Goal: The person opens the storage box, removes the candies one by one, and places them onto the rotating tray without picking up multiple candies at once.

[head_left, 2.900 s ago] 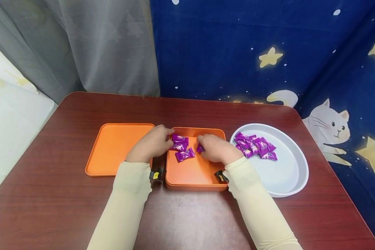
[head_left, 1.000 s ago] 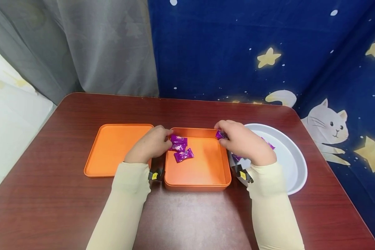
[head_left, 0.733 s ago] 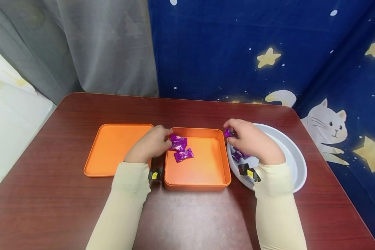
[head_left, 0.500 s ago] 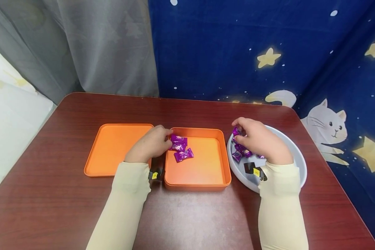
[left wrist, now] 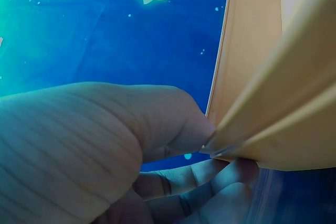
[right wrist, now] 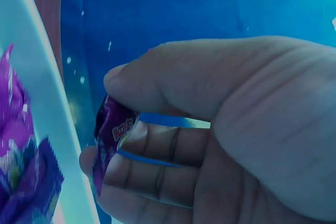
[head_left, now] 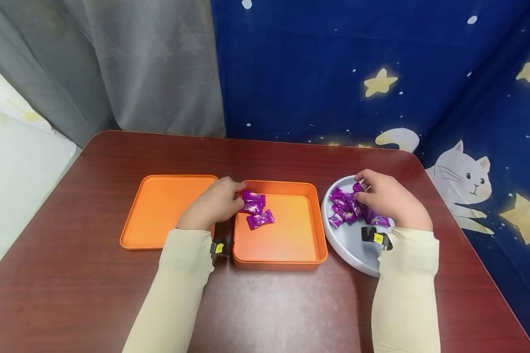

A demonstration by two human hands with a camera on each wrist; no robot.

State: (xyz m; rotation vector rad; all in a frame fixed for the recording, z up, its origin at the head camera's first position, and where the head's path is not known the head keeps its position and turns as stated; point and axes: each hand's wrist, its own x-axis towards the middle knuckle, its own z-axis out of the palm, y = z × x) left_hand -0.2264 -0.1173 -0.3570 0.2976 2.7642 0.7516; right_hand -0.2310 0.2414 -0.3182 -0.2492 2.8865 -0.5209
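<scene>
My left hand (head_left: pixel 214 203) grips the left wall of an orange box (head_left: pixel 291 240), thumb and fingers on either side of its edge in the left wrist view. Inside the box, several purple-wrapped candies (head_left: pixel 258 219) lie toward the left. Over the round white tray (head_left: pixel 342 250), my right hand (head_left: pixel 390 198) pinches one purple-wrapped candy (right wrist: pixel 113 135) between thumb and fingertips. A heap of similar candies (head_left: pixel 344 203) lies in the tray below and beside that hand, partly hidden by it.
An orange lid (head_left: pixel 159 215) lies flat on the dark red-brown table (head_left: pixel 70 245), left of the box and partly behind the left hand. Grey and blue star-patterned curtains (head_left: pixel 300 73) hang behind the table.
My right hand has moved from inside the box, rightward past its wall, to above the tray, holding a candy. The left hand has stayed on the box edge.
</scene>
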